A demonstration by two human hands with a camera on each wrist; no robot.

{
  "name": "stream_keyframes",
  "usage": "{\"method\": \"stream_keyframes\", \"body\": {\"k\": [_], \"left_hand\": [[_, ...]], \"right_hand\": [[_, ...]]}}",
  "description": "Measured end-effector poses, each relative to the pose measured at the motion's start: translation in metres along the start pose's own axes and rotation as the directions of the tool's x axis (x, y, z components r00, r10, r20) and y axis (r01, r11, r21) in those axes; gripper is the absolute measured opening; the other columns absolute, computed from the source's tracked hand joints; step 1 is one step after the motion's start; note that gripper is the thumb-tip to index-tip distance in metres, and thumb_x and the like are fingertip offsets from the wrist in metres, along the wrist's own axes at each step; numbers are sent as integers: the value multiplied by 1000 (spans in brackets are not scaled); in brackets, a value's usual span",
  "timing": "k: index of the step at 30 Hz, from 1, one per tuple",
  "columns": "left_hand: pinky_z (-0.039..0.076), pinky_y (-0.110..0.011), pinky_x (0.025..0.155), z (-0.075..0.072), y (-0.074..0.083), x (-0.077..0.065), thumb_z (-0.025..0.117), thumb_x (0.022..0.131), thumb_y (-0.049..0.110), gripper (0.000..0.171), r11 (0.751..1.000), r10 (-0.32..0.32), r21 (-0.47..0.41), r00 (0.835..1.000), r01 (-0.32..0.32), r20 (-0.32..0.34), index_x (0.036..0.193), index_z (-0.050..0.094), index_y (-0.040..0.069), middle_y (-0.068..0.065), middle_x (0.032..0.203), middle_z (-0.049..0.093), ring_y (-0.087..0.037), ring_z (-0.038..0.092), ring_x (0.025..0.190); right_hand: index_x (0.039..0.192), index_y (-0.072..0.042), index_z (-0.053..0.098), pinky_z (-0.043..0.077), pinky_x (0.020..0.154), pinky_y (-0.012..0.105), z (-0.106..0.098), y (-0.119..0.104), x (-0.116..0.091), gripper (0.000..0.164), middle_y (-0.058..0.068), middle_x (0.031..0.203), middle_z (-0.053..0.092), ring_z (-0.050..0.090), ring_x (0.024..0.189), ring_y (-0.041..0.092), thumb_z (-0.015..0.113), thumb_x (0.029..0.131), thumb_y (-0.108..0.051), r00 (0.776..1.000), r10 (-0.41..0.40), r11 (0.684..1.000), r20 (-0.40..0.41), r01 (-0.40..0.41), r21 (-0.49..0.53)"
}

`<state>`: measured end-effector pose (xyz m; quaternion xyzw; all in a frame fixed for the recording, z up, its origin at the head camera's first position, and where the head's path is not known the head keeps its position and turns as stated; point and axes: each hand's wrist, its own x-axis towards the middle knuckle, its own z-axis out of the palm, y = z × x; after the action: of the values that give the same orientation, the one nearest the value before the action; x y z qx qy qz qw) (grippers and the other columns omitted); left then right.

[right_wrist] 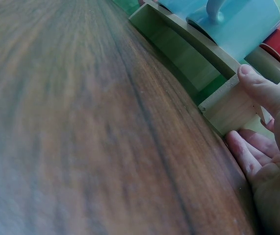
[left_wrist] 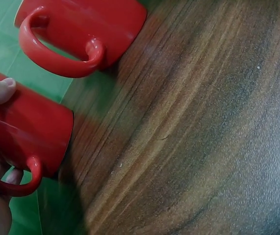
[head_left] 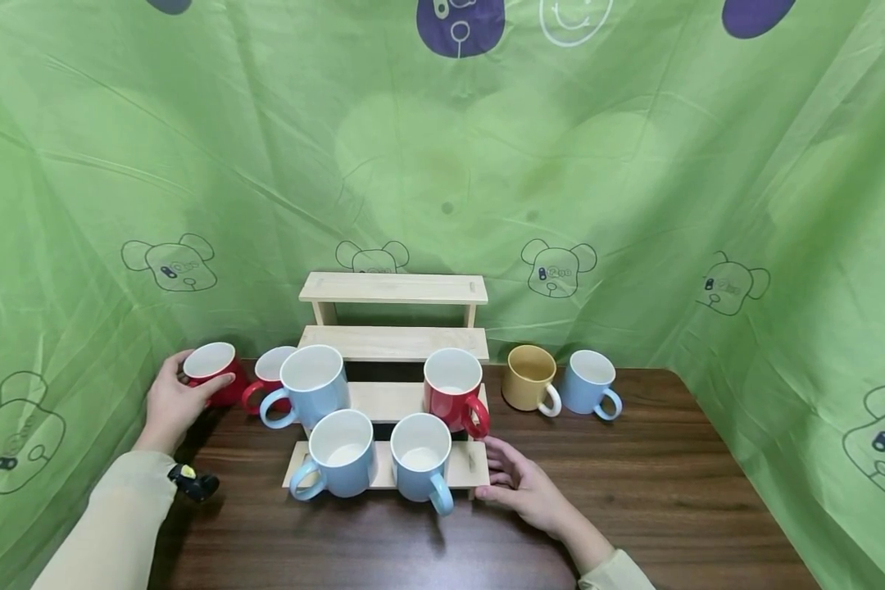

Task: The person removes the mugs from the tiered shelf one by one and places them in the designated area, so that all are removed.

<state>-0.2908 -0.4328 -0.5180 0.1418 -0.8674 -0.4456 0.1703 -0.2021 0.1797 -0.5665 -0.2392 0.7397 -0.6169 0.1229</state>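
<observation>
At the far left, my left hand [head_left: 173,403] grips a red mug [head_left: 210,362] with a white inside, thumb on its near wall and fingers behind. In the left wrist view, this red mug [left_wrist: 34,125] is at the table's edge, its handle toward the palm; I cannot tell whether its base touches the table. Another red mug [head_left: 271,373] stands beside it, partly hidden by a blue mug. My right hand [head_left: 527,487] touches the right end of the wooden tiered rack [head_left: 394,344], its thumb [right_wrist: 257,85] at the lowest shelf's corner and the fingers low along the side.
The lowest shelf carries two blue mugs [head_left: 342,455]. On the step above are a larger-looking blue mug [head_left: 315,385] and a red mug [head_left: 453,393]. Right of the rack stand a yellow mug [head_left: 527,381] and a blue mug [head_left: 588,385]. Green cloth [head_left: 442,164] encloses the wooden table [head_left: 671,475].
</observation>
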Motion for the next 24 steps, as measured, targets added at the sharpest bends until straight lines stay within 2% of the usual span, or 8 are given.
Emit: {"method": "stream_keyframes", "body": {"k": [2,7,12,17,24], "left_hand": [[53,-13,61,0,-1,0,89,93,41,96,1000,0,3,1000,0,5,164,38,3,-29,152,49,-16,53,97],[55,-15,62,1,-3,2,89,93,43,99,1000,-10,-5,1000,10,21,166,35,3,-31,155,46,-26,51,109],[58,-18,62,1,-5,3,89,92,44,101,999,-16,-28,999,17,34,166,33,3,-30,155,45,-30,51,113],[55,-14,64,0,-9,4,87,94,45,101,1000,-4,-24,998,6,56,167,32,2,-32,158,43,-39,46,124],[55,-13,63,-3,-8,7,84,97,45,100,1000,11,5,995,-12,95,168,29,1,-34,157,42,-40,48,123]], "right_hand": [[163,3,39,59,102,32,0,0,-1,76,31,148,60,69,126,32,80,101,-8,1000,1,1000,1,-1,5],[163,4,37,59,102,33,1,0,-1,76,33,148,59,70,124,32,79,101,-6,1000,-2,1000,9,2,26],[163,4,37,59,102,33,1,-1,0,76,33,148,59,70,124,32,79,101,-6,1000,-4,1000,10,4,30],[164,4,38,59,102,33,1,-1,0,76,32,147,60,69,125,34,79,101,-7,1000,-3,1000,14,3,26],[163,3,38,59,102,33,0,1,1,76,32,147,60,68,126,34,80,100,-6,1000,-11,1000,6,11,24]]}}
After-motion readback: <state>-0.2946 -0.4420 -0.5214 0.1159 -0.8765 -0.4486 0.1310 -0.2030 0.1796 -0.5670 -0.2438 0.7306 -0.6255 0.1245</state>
